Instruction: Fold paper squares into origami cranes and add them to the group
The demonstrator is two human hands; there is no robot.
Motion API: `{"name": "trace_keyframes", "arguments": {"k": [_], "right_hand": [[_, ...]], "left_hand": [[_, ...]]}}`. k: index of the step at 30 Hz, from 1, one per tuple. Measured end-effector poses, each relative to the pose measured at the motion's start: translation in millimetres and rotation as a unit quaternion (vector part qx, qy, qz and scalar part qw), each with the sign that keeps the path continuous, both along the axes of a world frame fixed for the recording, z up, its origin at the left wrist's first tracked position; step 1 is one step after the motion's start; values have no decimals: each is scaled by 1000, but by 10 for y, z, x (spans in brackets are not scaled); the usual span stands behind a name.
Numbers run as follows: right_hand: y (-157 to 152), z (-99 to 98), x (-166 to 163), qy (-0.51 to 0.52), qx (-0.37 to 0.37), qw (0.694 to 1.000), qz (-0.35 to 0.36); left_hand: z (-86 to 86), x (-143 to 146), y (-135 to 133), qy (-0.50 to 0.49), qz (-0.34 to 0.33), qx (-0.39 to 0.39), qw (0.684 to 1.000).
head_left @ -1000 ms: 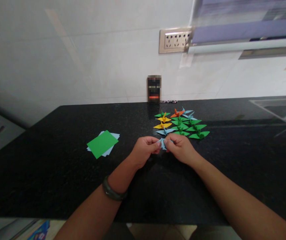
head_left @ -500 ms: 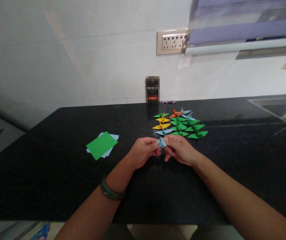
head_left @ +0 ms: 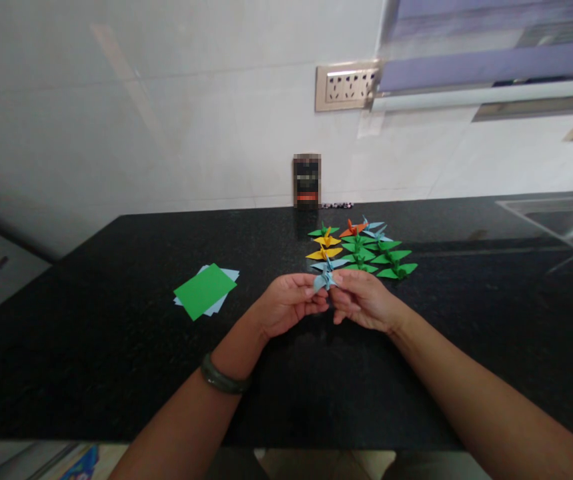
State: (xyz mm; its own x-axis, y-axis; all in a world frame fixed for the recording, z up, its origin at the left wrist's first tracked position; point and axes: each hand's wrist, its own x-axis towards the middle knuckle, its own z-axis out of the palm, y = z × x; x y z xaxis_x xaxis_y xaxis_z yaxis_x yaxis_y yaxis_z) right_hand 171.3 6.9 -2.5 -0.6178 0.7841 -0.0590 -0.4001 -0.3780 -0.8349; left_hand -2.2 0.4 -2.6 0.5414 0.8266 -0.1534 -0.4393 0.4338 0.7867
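Observation:
A small light-blue folded paper piece (head_left: 323, 281) is pinched between my left hand (head_left: 286, 305) and my right hand (head_left: 361, 299), just above the black counter (head_left: 116, 347). Both hands have their fingers closed on it, thumbs on top. A dark band sits on my left wrist. Right behind my hands lies a cluster of several finished paper cranes (head_left: 361, 247) in green, yellow, orange and light blue, set in rows.
A stack of flat paper squares (head_left: 206, 291), green on top of pale blue, lies to the left. A dark box (head_left: 307, 181) leans against the back wall under a socket strip (head_left: 347, 87). A steel sink (head_left: 566, 223) is at the far right.
My hands have shifted slightly and turned the blue paper piece between the fingertips; it now stands a little more upright. Everything on the counter is where it was.

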Motion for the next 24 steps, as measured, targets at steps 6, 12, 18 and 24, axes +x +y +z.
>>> {"name": "trace_keyframes", "arguments": {"k": [6,12,18,24], "right_hand": [[7,90,74,-35,29,999,10],[60,80,105,-128,60,986,-86],[230,59,177,-238,135,898,-344],[312,67,281,-263,186,785,-529]], "left_hand": [[25,10,33,-12,58,-25,998],[19,6,71,32,106,-32,993],[58,-95,143,99,213,-25,972],[276,-195,313,193,284,-49,938]]}}
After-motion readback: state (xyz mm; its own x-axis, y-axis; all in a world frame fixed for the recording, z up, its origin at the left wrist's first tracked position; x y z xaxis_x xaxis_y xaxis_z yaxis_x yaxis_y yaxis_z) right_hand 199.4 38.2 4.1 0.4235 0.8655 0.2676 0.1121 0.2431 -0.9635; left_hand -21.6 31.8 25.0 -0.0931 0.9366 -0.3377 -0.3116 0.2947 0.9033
